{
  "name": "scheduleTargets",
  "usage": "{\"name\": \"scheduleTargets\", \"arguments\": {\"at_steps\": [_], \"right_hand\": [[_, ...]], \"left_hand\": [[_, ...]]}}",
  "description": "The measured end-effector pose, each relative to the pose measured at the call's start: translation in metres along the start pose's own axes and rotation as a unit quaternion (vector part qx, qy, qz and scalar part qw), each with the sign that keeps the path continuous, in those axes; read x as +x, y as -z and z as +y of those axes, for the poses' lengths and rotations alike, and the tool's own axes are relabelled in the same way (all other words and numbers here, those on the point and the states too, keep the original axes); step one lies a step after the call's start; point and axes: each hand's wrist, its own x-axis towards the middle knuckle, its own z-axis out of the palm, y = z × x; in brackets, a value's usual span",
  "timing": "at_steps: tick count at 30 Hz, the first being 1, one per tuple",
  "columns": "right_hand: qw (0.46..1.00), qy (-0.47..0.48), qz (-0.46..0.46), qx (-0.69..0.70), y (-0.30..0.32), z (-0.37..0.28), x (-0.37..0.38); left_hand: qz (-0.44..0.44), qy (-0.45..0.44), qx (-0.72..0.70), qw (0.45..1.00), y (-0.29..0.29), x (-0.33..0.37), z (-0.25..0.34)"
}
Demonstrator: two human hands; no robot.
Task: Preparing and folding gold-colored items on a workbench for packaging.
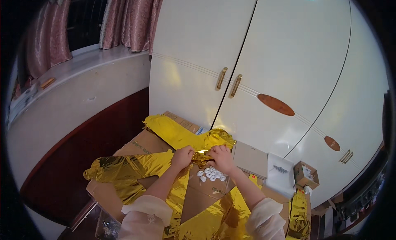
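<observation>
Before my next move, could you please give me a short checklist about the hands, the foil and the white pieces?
1. Left hand at the gathered gold foil: ok.
2. Right hand at the same foil: ok.
3. Firmness of both grips: cannot tell.
4. White pieces near the hands: ok, clustered on the cardboard.
5. Cardboard free of other foil: not ok, a large foil shape lies at the left.

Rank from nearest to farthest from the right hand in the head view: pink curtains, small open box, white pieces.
1. White pieces: just below the right hand.
2. Small open box: farther right.
3. Pink curtains: upper left.
</observation>
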Motion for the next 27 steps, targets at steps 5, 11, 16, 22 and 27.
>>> {"name": "scheduleTargets", "arguments": {"at_steps": [5,11,16,22,27], "right_hand": [[0.997,-0.058,0.001,0.043,-0.025,0.012,-0.008],[0.987,-0.107,-0.097,0.074,-0.032,0.013,0.003],[0.971,-0.181,-0.087,0.129,-0.023,0.008,0.011],[0.978,-0.196,-0.027,0.062,-0.014,-0.001,0.021],[0.985,-0.047,0.147,-0.072,0.005,-0.020,0.026]], "left_hand": [[-0.006,0.017,-0.002,1.000,-0.002,0.002,0.003],[-0.002,0.019,-0.008,1.000,0.003,0.001,0.008],[0.013,0.030,-0.002,0.999,0.003,0.002,0.004],[-0.036,0.028,-0.046,0.998,0.007,-0.008,0.021],[-0.005,-0.033,0.009,0.999,0.005,-0.003,0.007]]}}
